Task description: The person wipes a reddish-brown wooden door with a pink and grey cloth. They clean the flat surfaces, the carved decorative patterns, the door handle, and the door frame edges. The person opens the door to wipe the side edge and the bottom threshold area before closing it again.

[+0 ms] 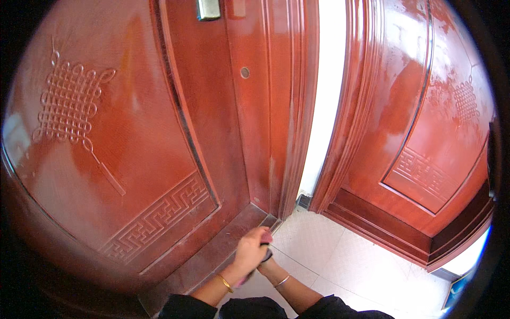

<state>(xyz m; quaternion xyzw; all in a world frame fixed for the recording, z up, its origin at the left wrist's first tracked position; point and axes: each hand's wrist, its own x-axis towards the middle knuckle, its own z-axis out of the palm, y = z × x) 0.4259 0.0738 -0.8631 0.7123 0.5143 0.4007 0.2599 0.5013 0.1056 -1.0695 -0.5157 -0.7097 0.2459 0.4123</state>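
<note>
My left hand (pixel 251 252) is closed round a crumpled pink cloth with a dark part (pixel 266 238), which pokes out above the knuckles and below the wrist. Close against it, my right hand (pixel 265 266) is mostly hidden behind the left one; it seems to grip the same cloth near the dark part. A gold bangle (pixel 226 283) circles the left wrist and a silver bangle (pixel 282 280) the right. Both hands are in front of the dark red door sill (pixel 223 240), near the bottom corner of the door frame. The cloth's exact shape is blurred.
A glossy red-brown door (pixel 133 138) with a raised knot pattern fills the left. Its metal handle (pixel 208 9) is at the top. A second red door (pixel 411 127) stands to the right, past a narrow white wall (pixel 325 101). Pale tiles (pixel 313 239) cover the floor.
</note>
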